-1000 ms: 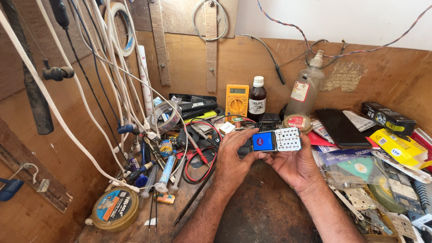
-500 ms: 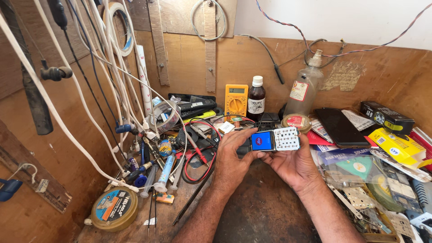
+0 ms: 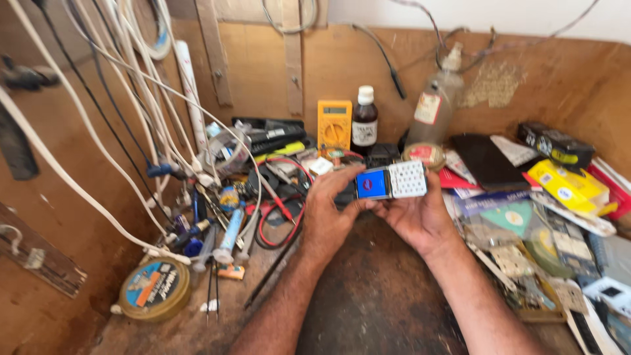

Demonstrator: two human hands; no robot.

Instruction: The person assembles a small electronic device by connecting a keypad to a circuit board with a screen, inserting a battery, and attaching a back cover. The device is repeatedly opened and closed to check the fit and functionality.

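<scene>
Head view: both hands meet over the middle of a cluttered wooden bench [image 3: 368, 309] and hold a small phone [image 3: 392, 182] between them, lifted clear of the surface. The phone lies sideways, its lit blue screen toward the left hand [image 3: 332, 213] and its pale keypad toward the right hand [image 3: 414, 217]. The left hand's fingers are curled around the screen end, the thumb pressed along the lower edge. The right hand cups the keypad end from below, fingers wrapped behind it and the thumb near the bottom edge; both grips are closed on the phone.

Just behind the phone stand a yellow meter [image 3: 334, 123], a dark brown bottle [image 3: 364, 122] with a white cap and a clear spray bottle [image 3: 436, 98], all against the back board. Red and black leads [image 3: 279, 210] lie tangled to the left of the left hand, beside white cables [image 3: 118, 177] hanging down the side wall. A round tin [image 3: 154, 289] sits near the bench's front left. To the right lie a yellow box [image 3: 568, 185] and loose packets.
</scene>
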